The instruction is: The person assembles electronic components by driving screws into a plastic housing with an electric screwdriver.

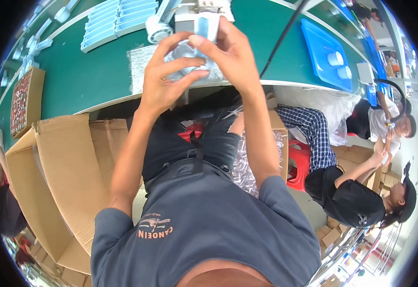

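Note:
In front of my chest, over the near edge of the green bench (99,67), I hold a pale blue plastic part (207,29) with a long handle and a round end. My left hand (170,71) is curled round the round end, fingertips pressed on it. My right hand (233,55) pinches the handle between thumb and fingers. My fingers hide much of the part. Beneath lies a sheet of clear bubble wrap (142,69). Just beyond stands a small white and metal fixture (211,6). A similar pale blue part (160,29) rests left of it.
Pale blue slotted trays (106,24) stand at the far left. A blue tray (316,52) holds two cup-shaped pieces; a black cable (283,36) hangs before it. Below are an open cardboard box (65,177) and a box of clear pieces (247,167). A co-worker (347,196) sits right.

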Tool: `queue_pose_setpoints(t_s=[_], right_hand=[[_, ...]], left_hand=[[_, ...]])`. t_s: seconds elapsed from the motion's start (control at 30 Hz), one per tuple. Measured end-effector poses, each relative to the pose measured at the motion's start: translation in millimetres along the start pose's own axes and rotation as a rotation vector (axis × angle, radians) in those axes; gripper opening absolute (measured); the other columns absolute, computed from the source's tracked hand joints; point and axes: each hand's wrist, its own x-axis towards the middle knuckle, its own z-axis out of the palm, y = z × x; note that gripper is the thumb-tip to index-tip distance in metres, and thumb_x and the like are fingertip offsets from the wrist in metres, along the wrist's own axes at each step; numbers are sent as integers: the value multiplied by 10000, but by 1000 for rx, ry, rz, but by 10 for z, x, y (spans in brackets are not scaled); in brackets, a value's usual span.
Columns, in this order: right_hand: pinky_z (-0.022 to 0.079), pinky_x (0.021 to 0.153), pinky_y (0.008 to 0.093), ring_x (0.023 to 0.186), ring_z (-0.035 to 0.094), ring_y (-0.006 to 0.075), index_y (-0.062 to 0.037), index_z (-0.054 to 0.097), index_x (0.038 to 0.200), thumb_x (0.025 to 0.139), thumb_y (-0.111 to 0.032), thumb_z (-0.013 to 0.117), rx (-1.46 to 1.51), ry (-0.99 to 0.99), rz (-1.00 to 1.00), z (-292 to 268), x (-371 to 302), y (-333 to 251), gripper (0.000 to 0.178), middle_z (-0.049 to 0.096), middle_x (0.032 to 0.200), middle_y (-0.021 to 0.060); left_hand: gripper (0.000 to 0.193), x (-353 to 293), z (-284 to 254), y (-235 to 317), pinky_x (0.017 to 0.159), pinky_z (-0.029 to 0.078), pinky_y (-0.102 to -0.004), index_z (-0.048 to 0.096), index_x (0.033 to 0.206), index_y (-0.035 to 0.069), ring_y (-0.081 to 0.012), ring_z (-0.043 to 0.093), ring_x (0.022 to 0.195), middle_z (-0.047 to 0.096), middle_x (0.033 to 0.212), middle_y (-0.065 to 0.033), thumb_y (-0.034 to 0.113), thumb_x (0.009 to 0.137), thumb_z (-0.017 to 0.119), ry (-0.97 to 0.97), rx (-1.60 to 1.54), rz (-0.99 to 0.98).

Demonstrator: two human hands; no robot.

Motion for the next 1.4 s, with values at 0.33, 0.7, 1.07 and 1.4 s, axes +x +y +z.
queue_pose_setpoints(t_s=[0.33, 0.7, 1.07, 1.4], right_hand=[[557, 769, 297, 943, 695, 124, -5, 636, 1149, 927, -161, 779, -32, 102, 88, 27, -85, -34, 306, 740, 1041, 83], [586, 782, 291, 987, 726, 158, -13, 642, 1241, 822, -92, 866, -125, 214, 63, 50, -190, -45, 481, 739, 1074, 85], [618, 903, 380, 1074, 720, 242, -2, 522, 1294, 850, 117, 769, -61, 22, -239, 34, -29, 97, 522, 728, 1142, 190], [608, 905, 359, 1095, 712, 234, -6, 557, 1315, 815, 132, 792, -316, -171, -334, -110, 27, 90, 570, 728, 1156, 161]], left_hand=[[162, -56, -35, -30, 1052, 462, -382, 846, 939, 111, -259, 613, 1221, 654, 1269, -93, 64, 785, 834, 10, -244, -159], [536, -209, 62, 86, 983, 503, -403, 635, 1233, 36, -343, 635, 1152, 621, 1254, -181, 91, 756, 874, 188, 42, -380], [608, -74, -127, -155, 1052, 462, -381, 599, 1386, 74, -314, 624, 1210, 635, 1344, -136, 117, 820, 816, -59, 118, -132], [675, -89, -157, -174, 1118, 407, -377, 545, 1469, 64, -216, 562, 1293, 620, 1401, -92, 106, 846, 802, -98, -90, -236]])
